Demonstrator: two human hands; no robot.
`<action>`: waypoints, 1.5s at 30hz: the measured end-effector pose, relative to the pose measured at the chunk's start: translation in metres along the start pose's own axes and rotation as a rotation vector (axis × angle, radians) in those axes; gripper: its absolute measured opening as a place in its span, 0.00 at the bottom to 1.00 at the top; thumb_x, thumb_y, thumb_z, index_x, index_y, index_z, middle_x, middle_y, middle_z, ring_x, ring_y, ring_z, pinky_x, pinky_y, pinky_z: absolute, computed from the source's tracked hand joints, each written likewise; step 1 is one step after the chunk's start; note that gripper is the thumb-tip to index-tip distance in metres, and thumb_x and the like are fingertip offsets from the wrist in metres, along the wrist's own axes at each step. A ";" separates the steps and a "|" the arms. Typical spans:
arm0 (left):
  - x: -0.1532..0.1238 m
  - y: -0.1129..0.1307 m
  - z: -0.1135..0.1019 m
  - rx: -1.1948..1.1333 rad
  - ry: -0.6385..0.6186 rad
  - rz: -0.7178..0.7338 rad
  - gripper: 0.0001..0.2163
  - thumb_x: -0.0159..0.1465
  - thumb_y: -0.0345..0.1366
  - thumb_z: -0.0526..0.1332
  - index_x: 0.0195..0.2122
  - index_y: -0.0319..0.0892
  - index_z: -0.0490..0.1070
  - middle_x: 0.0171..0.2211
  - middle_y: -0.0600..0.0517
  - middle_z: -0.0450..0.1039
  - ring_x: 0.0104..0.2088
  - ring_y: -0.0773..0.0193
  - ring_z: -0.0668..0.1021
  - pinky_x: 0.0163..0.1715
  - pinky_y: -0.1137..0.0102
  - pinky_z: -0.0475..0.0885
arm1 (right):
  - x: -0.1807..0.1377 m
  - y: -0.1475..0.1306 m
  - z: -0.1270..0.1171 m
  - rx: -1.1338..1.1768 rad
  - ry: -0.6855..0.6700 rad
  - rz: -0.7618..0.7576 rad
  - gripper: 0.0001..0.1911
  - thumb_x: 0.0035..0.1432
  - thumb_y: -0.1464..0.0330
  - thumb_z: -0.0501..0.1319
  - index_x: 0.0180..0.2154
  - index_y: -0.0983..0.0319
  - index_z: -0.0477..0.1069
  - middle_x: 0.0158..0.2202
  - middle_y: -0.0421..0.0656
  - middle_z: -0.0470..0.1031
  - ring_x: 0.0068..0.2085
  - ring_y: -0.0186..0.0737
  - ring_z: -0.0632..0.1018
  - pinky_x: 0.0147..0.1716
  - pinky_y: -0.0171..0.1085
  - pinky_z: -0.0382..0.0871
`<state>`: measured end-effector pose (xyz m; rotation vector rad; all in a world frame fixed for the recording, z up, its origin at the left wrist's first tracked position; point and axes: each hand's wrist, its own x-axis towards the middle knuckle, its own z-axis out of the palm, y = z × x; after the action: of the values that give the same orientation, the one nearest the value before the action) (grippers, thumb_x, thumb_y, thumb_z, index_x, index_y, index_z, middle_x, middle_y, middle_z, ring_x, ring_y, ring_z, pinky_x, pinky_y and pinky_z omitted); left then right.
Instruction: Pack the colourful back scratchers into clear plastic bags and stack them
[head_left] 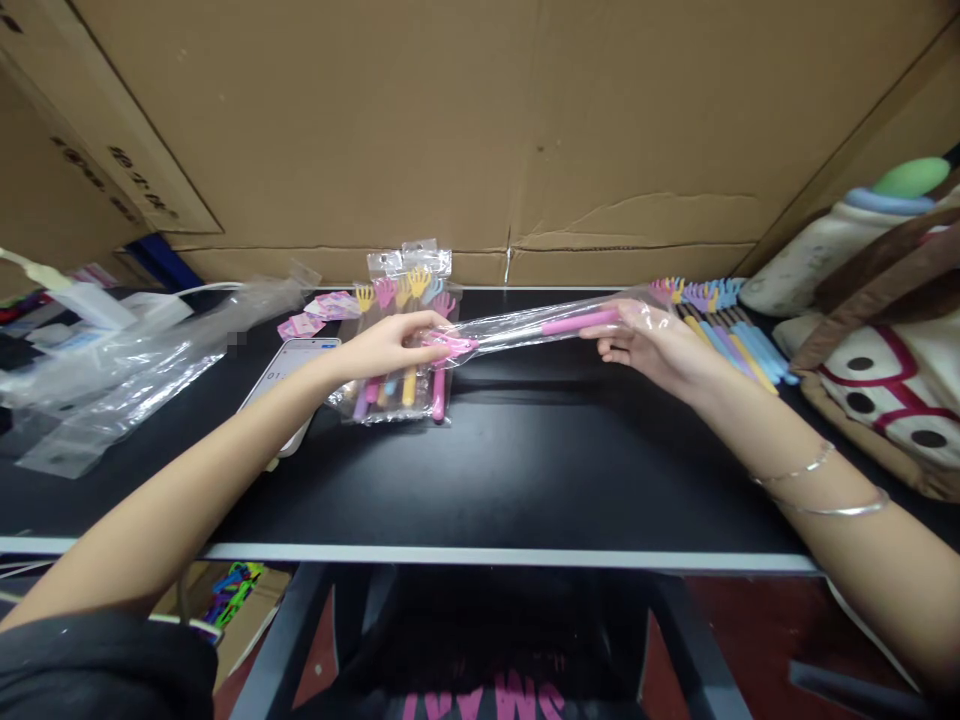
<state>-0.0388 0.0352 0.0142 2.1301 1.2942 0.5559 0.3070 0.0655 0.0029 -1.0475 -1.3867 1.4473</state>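
Note:
A pink back scratcher (579,321) lies inside a long clear plastic bag (517,322), held nearly level above the black table. The fingers of my left hand (386,350) are closed on its hand-shaped end through the plastic. At the handle end, my right hand (654,340) grips the bag and the end of the handle. Beneath my left hand lies a pile of bagged back scratchers (409,388) in pink, yellow, blue and purple, partly covered by the hand. Several back scratchers without visible bags (739,345) lie in a row beyond my right wrist.
Clear plastic bags (180,350) spread over the table's left side. A phone (304,352) lies partly under my left forearm, near small pink cards (321,314). A plush bag (885,390) and a bottle-shaped object (814,250) stand at the right. Cardboard (450,130) walls the back.

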 end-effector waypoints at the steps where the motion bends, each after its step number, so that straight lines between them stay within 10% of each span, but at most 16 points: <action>1: 0.000 0.000 0.000 0.002 0.004 -0.007 0.22 0.63 0.53 0.59 0.50 0.42 0.72 0.45 0.50 0.76 0.43 0.58 0.76 0.43 0.68 0.69 | 0.001 0.000 -0.001 0.027 0.005 0.010 0.14 0.52 0.57 0.69 0.38 0.55 0.72 0.35 0.39 0.83 0.32 0.35 0.79 0.35 0.36 0.73; 9: 0.000 -0.001 0.001 0.046 0.038 -0.008 0.24 0.63 0.53 0.59 0.52 0.42 0.70 0.46 0.49 0.75 0.44 0.57 0.76 0.42 0.67 0.69 | -0.005 -0.004 0.006 -0.018 0.015 -0.063 0.13 0.48 0.72 0.65 0.38 0.56 0.72 0.43 0.38 0.81 0.43 0.36 0.79 0.42 0.37 0.73; 32: -0.002 0.009 0.001 0.044 0.003 0.071 0.19 0.65 0.49 0.58 0.51 0.41 0.69 0.48 0.49 0.73 0.43 0.60 0.75 0.43 0.68 0.68 | -0.003 0.000 0.011 -0.072 0.080 -0.104 0.14 0.47 0.76 0.63 0.36 0.58 0.67 0.24 0.34 0.69 0.27 0.31 0.70 0.27 0.32 0.67; 45: -0.004 0.008 0.000 0.074 0.086 0.053 0.21 0.64 0.50 0.59 0.51 0.41 0.69 0.51 0.47 0.73 0.45 0.59 0.76 0.47 0.66 0.68 | -0.002 0.002 0.003 -0.046 0.055 -0.115 0.15 0.57 0.52 0.64 0.39 0.54 0.71 0.34 0.39 0.75 0.35 0.37 0.78 0.34 0.36 0.73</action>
<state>-0.0347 0.0287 0.0193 2.2290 1.3269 0.6374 0.3042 0.0628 0.0014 -1.0119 -1.4229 1.3000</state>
